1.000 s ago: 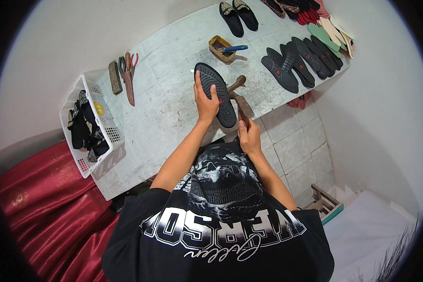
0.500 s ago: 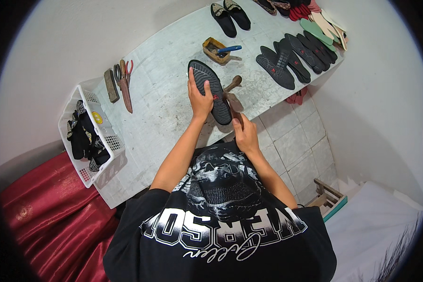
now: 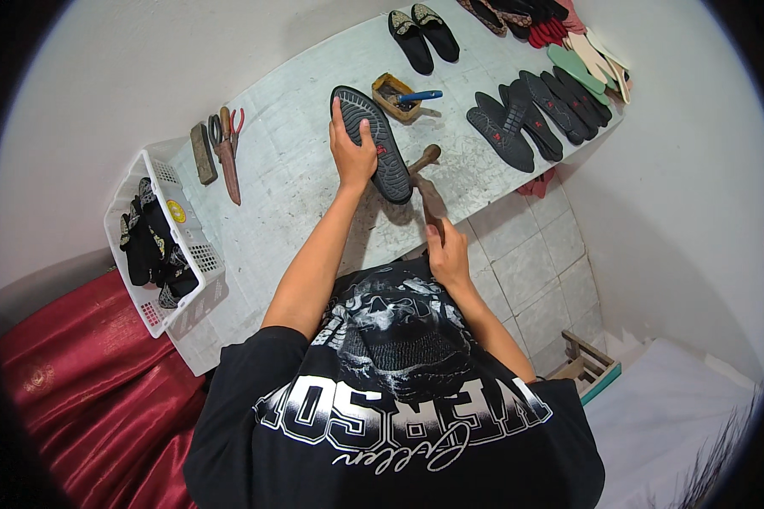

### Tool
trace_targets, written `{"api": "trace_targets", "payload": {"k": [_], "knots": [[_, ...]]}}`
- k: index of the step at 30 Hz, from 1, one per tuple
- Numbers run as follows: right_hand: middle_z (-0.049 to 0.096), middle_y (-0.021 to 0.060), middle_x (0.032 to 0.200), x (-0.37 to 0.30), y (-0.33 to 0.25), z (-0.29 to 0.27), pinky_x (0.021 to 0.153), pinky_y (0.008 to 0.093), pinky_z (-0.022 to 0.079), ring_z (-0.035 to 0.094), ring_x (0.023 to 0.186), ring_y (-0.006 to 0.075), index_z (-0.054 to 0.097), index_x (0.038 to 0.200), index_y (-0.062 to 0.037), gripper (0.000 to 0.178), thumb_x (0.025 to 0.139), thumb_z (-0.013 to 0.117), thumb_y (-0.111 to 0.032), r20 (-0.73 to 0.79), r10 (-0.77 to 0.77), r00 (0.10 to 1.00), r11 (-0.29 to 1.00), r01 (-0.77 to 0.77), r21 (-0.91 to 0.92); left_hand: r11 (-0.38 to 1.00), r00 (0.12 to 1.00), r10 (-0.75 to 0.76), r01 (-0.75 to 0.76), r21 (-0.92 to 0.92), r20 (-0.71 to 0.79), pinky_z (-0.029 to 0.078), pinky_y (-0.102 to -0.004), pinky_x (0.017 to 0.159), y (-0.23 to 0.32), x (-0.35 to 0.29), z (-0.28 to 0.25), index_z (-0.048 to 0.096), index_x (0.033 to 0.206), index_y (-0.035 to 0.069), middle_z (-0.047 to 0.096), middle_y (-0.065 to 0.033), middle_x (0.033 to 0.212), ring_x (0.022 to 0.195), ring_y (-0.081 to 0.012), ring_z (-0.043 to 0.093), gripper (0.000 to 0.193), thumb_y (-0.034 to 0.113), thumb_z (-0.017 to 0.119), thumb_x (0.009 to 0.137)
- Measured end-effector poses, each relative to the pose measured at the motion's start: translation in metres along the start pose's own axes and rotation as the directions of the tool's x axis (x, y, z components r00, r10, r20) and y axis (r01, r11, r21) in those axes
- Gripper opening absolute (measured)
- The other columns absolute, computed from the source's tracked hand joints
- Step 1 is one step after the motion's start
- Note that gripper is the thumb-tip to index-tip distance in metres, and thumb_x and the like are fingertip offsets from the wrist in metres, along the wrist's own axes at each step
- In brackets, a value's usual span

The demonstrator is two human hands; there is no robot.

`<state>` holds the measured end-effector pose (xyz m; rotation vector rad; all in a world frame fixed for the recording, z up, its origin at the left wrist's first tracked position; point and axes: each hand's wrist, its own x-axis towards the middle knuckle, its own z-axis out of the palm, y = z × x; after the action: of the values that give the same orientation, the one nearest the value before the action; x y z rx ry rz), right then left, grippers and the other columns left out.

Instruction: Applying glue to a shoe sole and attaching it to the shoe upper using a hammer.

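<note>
My left hand (image 3: 354, 161) is closed on a black shoe (image 3: 392, 176), thumb and fingers over its sole. The ridged sole faces up, with a small red mark in its middle. My right hand (image 3: 450, 261) grips the brown handle of a hammer (image 3: 434, 206). The hammer's head lies right beside the shoe's near end; whether they touch I cannot tell. Just beyond the shoe is a small yellowish tub (image 3: 387, 89) with dark stuff inside. A blue-handled brush (image 3: 422, 96) rests across its rim.
On the pale table (image 3: 267, 161) lie scissors (image 3: 215, 129), red-handled pliers (image 3: 238, 120), a brown sheath-like tool (image 3: 227, 161) and a block (image 3: 202, 154). A white basket (image 3: 208, 276) holds dark shoe parts. Finished-looking loafers (image 3: 411, 42) stand behind; several black soles (image 3: 501, 134) lie right.
My left hand and the shoe have shifted away from me and slightly left. The hammer has turned in my right hand, which has dropped a little nearer.
</note>
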<state>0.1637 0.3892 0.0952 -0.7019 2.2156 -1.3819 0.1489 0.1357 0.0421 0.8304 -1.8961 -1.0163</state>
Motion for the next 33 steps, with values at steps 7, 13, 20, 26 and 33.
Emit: {"api": "trace_targets", "payload": {"k": [7, 13, 20, 26, 33], "knots": [[0.057, 0.0235, 0.065, -0.008, 0.006, -0.009, 0.058, 0.0472, 0.043, 0.060, 0.062, 0.0470, 0.057, 0.092, 0.0027, 0.036, 0.103, 0.059, -0.031, 0.041, -0.041, 0.998, 0.999, 0.041, -0.010, 0.999, 0.999, -0.036, 0.036, -0.006, -0.003, 0.044, -0.0485, 0.109, 0.001, -0.001, 0.001, 0.032, 0.162, 0.008, 0.057, -0.0278, 0.135, 0.124, -0.0443, 0.057, 0.068, 0.020, 0.062, 0.102], [0.057, 0.0250, 0.066, -0.003, 0.007, -0.006, 0.056, 0.0471, 0.043, 0.061, 0.063, 0.0475, 0.056, 0.090, 0.0026, 0.033, 0.102, 0.061, -0.028, 0.132, -0.052, 0.990, 0.994, 0.064, -0.085, 1.000, 0.999, -0.018, 0.019, 0.011, -0.028, 0.043, -0.0485, 0.109, -0.004, -0.003, 0.001, 0.031, 0.162, 0.008, 0.056, -0.0284, 0.136, 0.125, -0.0456, 0.056, 0.069, 0.022, 0.062, 0.102], [0.057, 0.0244, 0.065, 0.002, 0.004, -0.006, 0.057, 0.0456, 0.044, 0.063, 0.064, 0.0465, 0.056, 0.090, 0.0012, 0.032, 0.102, 0.061, -0.028, 0.155, -0.055, 0.986, 0.997, 0.062, -0.042, 0.999, 0.999, -0.020, 0.020, 0.034, -0.027, 0.044, -0.0495, 0.108, -0.003, -0.005, 0.002, 0.031, 0.162, 0.009, 0.054, -0.0289, 0.138, 0.125, -0.0461, 0.055, 0.070, 0.023, 0.062, 0.102], [0.058, 0.0259, 0.066, 0.018, 0.006, -0.014, 0.057, 0.0466, 0.045, 0.063, 0.067, 0.0490, 0.056, 0.091, 0.0015, 0.034, 0.101, 0.062, -0.030, 0.149, -0.076, 0.986, 0.993, 0.089, -0.079, 0.998, 0.998, -0.056, 0.057, 0.029, -0.017, 0.045, -0.0487, 0.108, 0.000, -0.006, -0.001, 0.031, 0.162, 0.010, 0.055, -0.0276, 0.137, 0.124, -0.0453, 0.056, 0.069, 0.023, 0.062, 0.102], [0.059, 0.0270, 0.067, 0.041, 0.003, -0.019, 0.059, 0.0493, 0.046, 0.064, 0.070, 0.0512, 0.057, 0.091, 0.0011, 0.031, 0.100, 0.065, -0.028, 0.285, -0.091, 0.954, 0.993, 0.109, -0.047, 0.998, 0.998, -0.064, 0.065, 0.013, -0.026, 0.046, -0.0481, 0.106, -0.002, -0.004, 0.000, 0.033, 0.162, 0.010, 0.056, -0.0267, 0.135, 0.122, -0.0436, 0.058, 0.067, 0.023, 0.062, 0.102]]}}
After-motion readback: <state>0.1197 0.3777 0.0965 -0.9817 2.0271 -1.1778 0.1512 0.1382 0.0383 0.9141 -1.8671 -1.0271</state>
